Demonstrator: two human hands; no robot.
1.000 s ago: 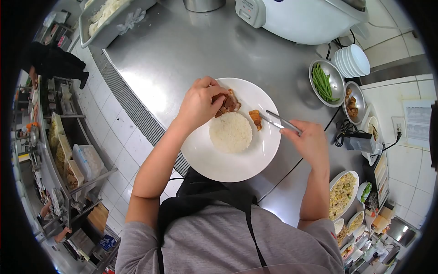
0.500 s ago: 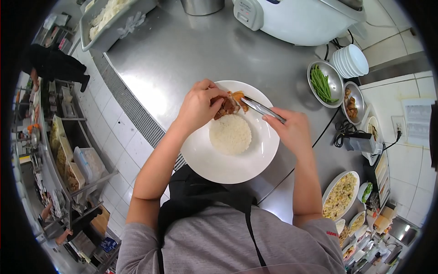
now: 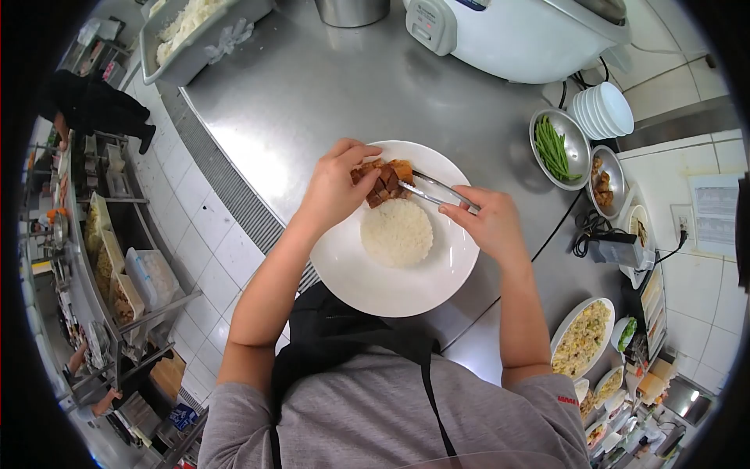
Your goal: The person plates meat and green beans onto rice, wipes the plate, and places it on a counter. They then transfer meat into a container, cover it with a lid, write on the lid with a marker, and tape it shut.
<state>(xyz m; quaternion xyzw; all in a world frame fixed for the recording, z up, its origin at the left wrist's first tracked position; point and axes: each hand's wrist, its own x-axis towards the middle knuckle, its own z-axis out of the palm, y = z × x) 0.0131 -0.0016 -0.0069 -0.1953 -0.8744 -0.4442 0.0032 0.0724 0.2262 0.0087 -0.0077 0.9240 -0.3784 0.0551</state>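
A round white plate (image 3: pixel 375 291) is set on the metal counter (image 3: pixel 312 94), at its near edge and directly in front of the wearer. A rounded mound of white rice (image 3: pixel 397 233) is placed near its middle, and the browned meat pieces (image 3: pixel 384 189) are gathered on the far side of the rice, close against it.

The meat is touched from the left by the left hand (image 3: pixel 334 185), whose thumb and fingers are bent around it and held a little apart; whether it is firmly pinched cannot be told. The metal tongs (image 3: pixel 444 191) are gripped between the thumb and fingers of the right hand (image 3: pixel 491 223). Their arms are slightly parted, and their tips are brought to the right side of the meat.

To the far right, green beans (image 3: pixel 552 148) are held in a metal bowl (image 3: pixel 580 144), with browned chunks (image 3: pixel 602 189) in a smaller metal bowl (image 3: pixel 618 173) just beside it. White bowls (image 3: pixel 601 109) are stacked near them. A white cooker (image 3: pixel 516 43) and a metal pot (image 3: pixel 351 11) are placed at the far side, and white food (image 3: pixel 184 33) is contained in a grey bin (image 3: pixel 190 62) at the far left. An oval dish (image 3: pixel 562 329) of mixed rice (image 3: pixel 582 341) is set at the near right. A person in dark clothing (image 3: pixel 98 105) is seen across the aisle on the left.
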